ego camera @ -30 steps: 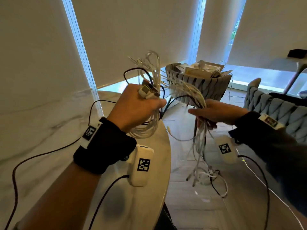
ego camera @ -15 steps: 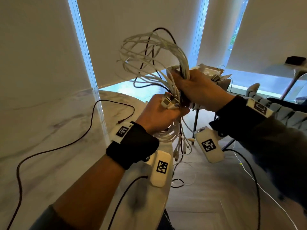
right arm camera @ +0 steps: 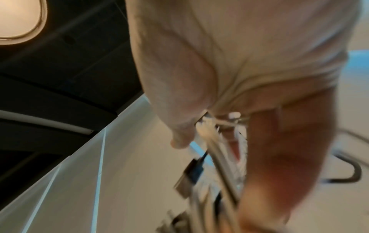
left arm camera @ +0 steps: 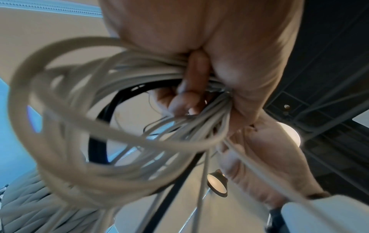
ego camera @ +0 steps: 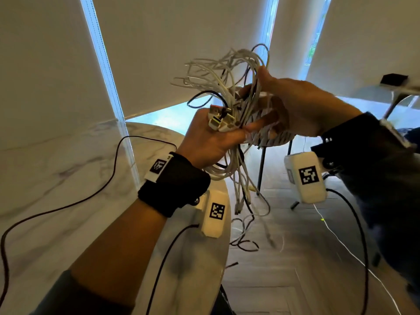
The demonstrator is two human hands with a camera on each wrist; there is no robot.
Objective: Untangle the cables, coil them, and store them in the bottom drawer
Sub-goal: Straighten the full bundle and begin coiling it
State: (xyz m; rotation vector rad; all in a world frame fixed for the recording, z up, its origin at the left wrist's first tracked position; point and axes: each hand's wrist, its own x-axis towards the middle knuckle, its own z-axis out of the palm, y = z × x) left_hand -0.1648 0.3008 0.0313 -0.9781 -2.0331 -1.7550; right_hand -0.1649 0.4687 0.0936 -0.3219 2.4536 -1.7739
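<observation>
Above the rounded edge of the marble table (ego camera: 56,201), in the head view, we log one tangled bundle of cables (ego camera: 229,87), mostly white with a few black strands. Our left hand (ego camera: 211,142) grips the bundle at its middle, fingers curled round it, with several plug ends (ego camera: 218,120) sticking up beside the thumb. Our right hand (ego camera: 293,105) holds the upper loops, thumb and fingers closed on them just above the left hand. Loose ends hang below the left hand towards the wooden floor (ego camera: 284,280). A woven chair (ego camera: 268,135) stands behind the hands, partly hidden.

Left wrist view: left hand (left arm camera: 209,39) seen from below, its fingers (left arm camera: 191,94) wrapped round the cables (left arm camera: 83,126); white loops fan out to the left, one black cable running through them. The picture is blurred.

Right wrist view: right hand (right arm camera: 229,55) closed on the cables (right arm camera: 219,149), thumb on one side and fingers on the other; a dark plug (right arm camera: 189,176) juts out beneath. Heavy blur hides finer detail.
</observation>
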